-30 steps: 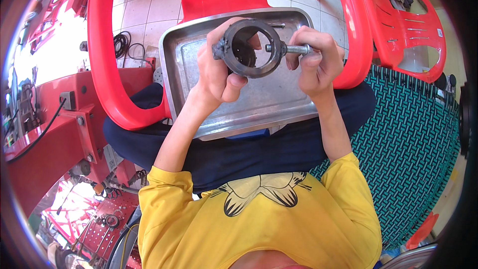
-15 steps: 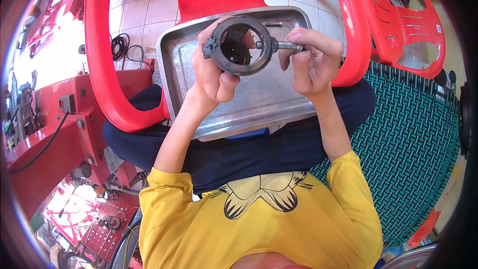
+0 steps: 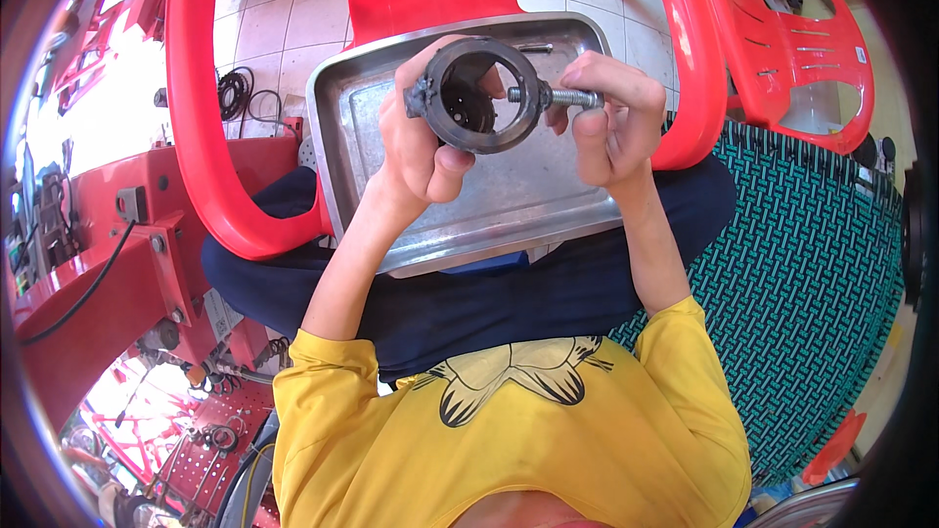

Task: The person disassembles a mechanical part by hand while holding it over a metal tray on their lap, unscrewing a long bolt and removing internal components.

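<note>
Partly hidden behind black ring (image 3: 442, 106): left fingers (image 3: 449, 174), gripping it | right fingers (image 3: 592, 147): apparently pinching bolt (image 3: 567, 98), outer end unclear

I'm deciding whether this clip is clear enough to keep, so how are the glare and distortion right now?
In the head view, background at the far left is blown out to white; the metal tray shows soft reflections; the corners fall off to black; the red machine frame bends toward the rim; the dark ring and bolt read fairly clearly.
</note>
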`<action>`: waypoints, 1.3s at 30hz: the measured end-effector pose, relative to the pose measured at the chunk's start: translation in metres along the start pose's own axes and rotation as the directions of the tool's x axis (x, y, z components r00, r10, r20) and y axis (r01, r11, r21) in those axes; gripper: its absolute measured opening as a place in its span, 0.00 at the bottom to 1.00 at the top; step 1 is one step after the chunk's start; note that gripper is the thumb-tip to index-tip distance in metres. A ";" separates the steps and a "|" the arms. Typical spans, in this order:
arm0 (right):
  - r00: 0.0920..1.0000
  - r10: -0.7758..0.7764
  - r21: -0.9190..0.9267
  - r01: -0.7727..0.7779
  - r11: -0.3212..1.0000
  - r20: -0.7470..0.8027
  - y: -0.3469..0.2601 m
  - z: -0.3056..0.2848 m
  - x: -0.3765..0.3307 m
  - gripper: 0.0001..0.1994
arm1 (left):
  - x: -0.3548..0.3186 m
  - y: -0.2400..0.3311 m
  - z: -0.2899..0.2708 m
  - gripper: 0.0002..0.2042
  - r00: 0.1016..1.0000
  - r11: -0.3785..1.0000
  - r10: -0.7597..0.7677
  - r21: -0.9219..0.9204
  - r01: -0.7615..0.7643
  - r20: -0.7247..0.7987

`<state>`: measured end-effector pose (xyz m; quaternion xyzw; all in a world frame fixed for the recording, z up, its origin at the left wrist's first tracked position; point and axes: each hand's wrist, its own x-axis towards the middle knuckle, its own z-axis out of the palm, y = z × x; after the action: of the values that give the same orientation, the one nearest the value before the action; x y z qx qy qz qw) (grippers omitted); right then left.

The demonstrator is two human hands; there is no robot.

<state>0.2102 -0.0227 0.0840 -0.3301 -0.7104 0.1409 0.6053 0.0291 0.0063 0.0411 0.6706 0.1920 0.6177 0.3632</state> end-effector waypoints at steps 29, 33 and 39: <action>0.986 0.162 0.070 -0.165 0.984 0.036 -0.008 -0.004 0.001 0.13 | 0.004 0.005 0.000 0.36 0.999 0.999 -0.019 0.035 0.020 -0.029; 0.992 0.129 0.091 -0.130 0.987 0.015 -0.004 -0.004 -0.003 0.11 | 0.007 0.008 0.001 0.35 1.000 0.997 0.012 0.073 -0.010 -0.021; 0.994 0.109 0.078 -0.110 0.991 0.017 -0.005 -0.004 -0.002 0.10 | 0.007 0.008 0.000 0.36 1.000 0.996 0.017 0.085 -0.015 -0.018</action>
<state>0.2124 -0.0280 0.0861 -0.3435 -0.6891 0.2040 0.6047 0.0288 0.0061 0.0515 0.6811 0.2163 0.6181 0.3275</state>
